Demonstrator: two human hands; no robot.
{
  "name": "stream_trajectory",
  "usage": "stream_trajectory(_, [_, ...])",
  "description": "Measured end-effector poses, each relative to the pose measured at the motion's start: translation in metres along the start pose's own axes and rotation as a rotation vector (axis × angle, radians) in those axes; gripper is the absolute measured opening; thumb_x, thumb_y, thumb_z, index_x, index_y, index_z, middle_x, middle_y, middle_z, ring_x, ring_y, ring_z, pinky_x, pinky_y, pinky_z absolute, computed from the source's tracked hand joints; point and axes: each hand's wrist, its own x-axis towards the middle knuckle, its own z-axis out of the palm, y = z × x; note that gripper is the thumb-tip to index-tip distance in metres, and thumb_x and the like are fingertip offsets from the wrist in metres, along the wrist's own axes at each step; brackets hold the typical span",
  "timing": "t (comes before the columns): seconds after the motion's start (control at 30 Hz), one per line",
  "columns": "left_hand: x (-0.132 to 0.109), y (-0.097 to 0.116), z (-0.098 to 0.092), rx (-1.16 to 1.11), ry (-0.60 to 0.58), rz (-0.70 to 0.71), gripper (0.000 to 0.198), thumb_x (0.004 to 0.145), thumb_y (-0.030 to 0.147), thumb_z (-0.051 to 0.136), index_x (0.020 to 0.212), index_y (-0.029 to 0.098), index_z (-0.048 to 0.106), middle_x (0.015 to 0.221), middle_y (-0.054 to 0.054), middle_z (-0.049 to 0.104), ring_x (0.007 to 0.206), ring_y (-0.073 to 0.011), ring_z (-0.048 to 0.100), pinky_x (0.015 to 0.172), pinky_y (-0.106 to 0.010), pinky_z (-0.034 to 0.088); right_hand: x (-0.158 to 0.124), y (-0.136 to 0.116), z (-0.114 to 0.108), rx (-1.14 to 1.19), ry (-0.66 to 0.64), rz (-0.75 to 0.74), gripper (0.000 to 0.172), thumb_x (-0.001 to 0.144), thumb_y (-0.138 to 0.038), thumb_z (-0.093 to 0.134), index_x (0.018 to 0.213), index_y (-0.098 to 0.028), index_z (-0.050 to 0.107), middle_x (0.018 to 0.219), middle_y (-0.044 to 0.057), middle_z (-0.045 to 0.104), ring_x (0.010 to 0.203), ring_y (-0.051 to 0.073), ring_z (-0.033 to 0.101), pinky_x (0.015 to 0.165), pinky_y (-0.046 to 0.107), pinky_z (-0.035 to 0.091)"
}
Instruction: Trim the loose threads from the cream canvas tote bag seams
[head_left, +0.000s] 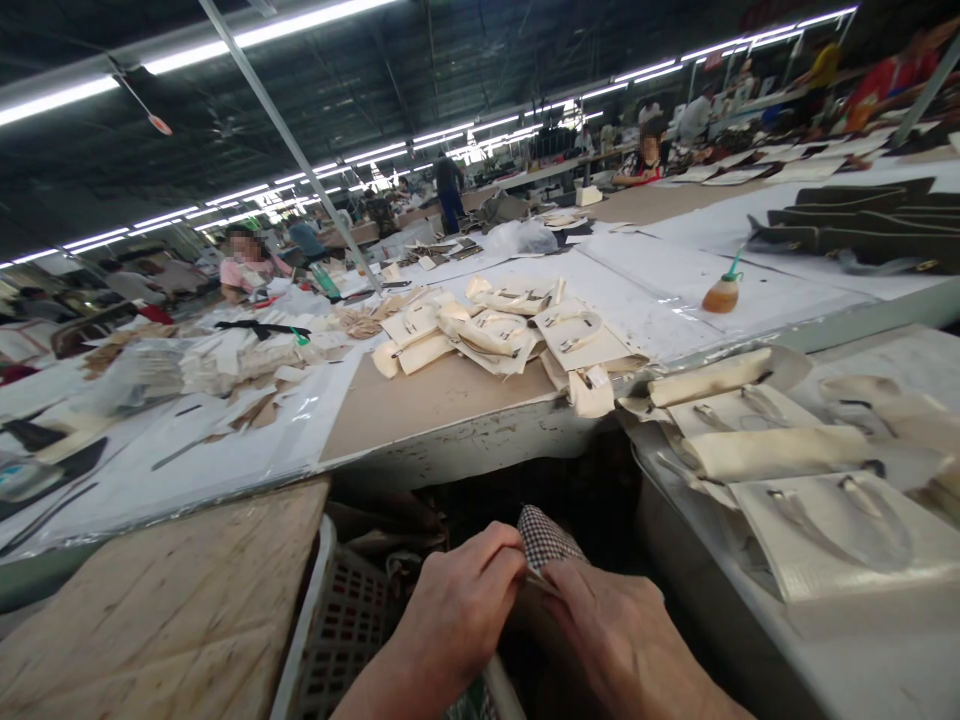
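Observation:
Low in the middle of the head view, my left hand (474, 580) and my right hand (611, 615) meet with bent fingers. Between them they pinch the pale edge of a piece with brown-and-white checked fabric (551, 538), which sticks up beyond the fingertips. The lower part of this piece is mostly hidden by my hands and the dark gap beneath. Left of my left hand stands a white plastic basket (345, 600). To the right, cream handbag pieces with looped handles (847, 535) lie overlapping on a grey surface.
A heap of cream bag pieces (495, 325) lies on the white-topped table (600, 265) ahead. Farther right are a bottle of amber liquid (720, 292) and dark stacked pieces (862, 225). A brown board (150, 610) sits at lower left. Several people work in the background.

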Motion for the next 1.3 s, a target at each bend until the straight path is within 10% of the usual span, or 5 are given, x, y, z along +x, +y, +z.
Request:
stream_trajectory(0.33, [0.005,0.002,-0.011,0.287,-0.286,0.120,0.016,0.087,0.003,0.052,0.087,0.019,0.054,0.096,0.000,0.063,0.070,-0.0171,0.061,0.050,-0.027,0.042,-0.001,0.002,0.002,-0.025,0.035,0.008,0.020,0.088,-0.004,0.036,0.085,-0.020,0.049,0.067,0.000,0.062,0.052,0.016,0.060,0.048,0.025,0.038])
stream_trajectory(0.8, [0.008,0.001,0.003,0.131,0.069,0.133,0.019,0.087,0.006,0.041,0.083,0.019,0.054,0.094,-0.001,0.069,0.075,-0.0143,0.067,0.057,-0.024,0.047,0.000,0.013,0.009,0.018,-0.117,0.148,0.016,0.093,-0.011,0.047,0.094,-0.019,0.061,0.084,0.004,0.068,0.072,0.021,0.070,0.061,0.028,0.052])
stream_trajectory(1.3, [0.006,-0.001,0.014,0.083,0.105,0.100,0.018,0.087,0.005,0.042,0.082,0.019,0.052,0.083,-0.001,0.066,0.070,-0.0146,0.065,0.061,-0.025,0.047,0.008,0.016,0.004,0.022,-0.175,0.148,0.022,0.087,-0.004,0.047,0.086,-0.019,0.063,0.077,0.001,0.066,0.066,0.019,0.066,0.054,0.029,0.042])
